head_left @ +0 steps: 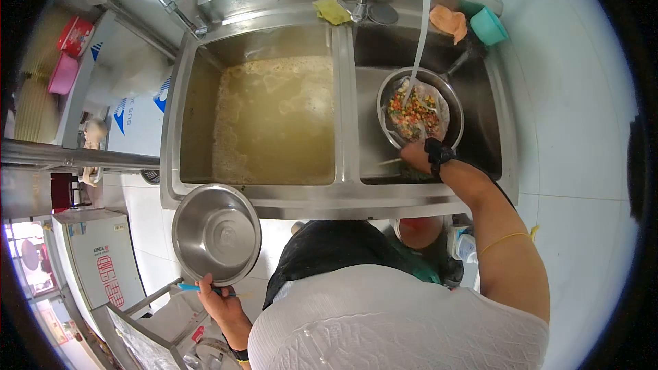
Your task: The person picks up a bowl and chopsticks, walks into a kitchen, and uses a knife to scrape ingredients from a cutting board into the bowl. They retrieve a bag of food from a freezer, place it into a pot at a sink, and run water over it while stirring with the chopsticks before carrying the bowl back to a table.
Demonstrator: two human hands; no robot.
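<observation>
An empty steel bowl [216, 233] is gripped at its near rim by the left hand [218, 301], fingers clamped, together with a thin blue-handled utensil [199, 288]. The left basin [274, 123] is filled with murky water. In the right basin, a bowl of mixed vegetables [419, 109] is held at its near edge by the right hand [415, 156], under a running water stream [419, 41].

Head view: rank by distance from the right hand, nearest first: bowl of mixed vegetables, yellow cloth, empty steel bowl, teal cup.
1. bowl of mixed vegetables: right basin, touching the right hand.
2. teal cup: back right rim.
3. yellow cloth: back rim, centre, close to the cup's distance.
4. empty steel bowl: front left, by the left hand.
</observation>
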